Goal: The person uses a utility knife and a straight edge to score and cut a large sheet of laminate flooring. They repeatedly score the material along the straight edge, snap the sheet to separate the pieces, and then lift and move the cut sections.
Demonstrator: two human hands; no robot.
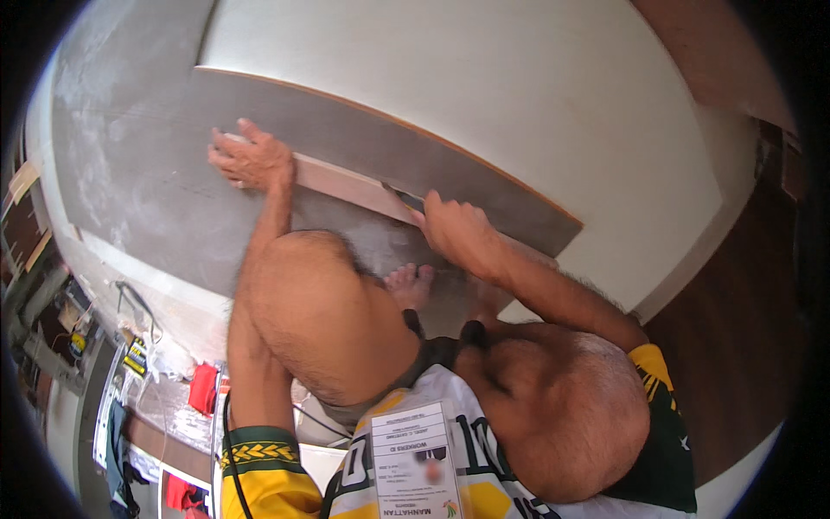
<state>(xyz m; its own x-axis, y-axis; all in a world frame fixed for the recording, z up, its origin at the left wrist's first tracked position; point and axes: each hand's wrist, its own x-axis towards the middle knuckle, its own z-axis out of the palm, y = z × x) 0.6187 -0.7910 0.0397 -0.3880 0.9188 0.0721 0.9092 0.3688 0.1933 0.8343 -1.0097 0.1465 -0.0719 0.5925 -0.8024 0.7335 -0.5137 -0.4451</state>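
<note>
The person squats on the floor over a grey laminate plank [380, 147] that lies on pale underlay [536, 95]. The left hand [249, 158] presses flat on the far end of a pale wooden straightedge [346, 185] laid across the plank, its fingers spread and bearing down rather than gripping. The right hand [456, 229] is clenched around a slim cutting or marking tool [405, 199], whose tip sits against the straightedge's edge; I can't tell if it's a knife or a pencil. A bare foot [409, 284] rests on the dusty grey surface just below the strip.

This looks like the scoring or marking step, with the line partly run along the guide. The next stroke calls for steady downward pressure from the left hand so the straightedge doesn't slide, and an even pull of the tool kept tight to that edge.
</note>
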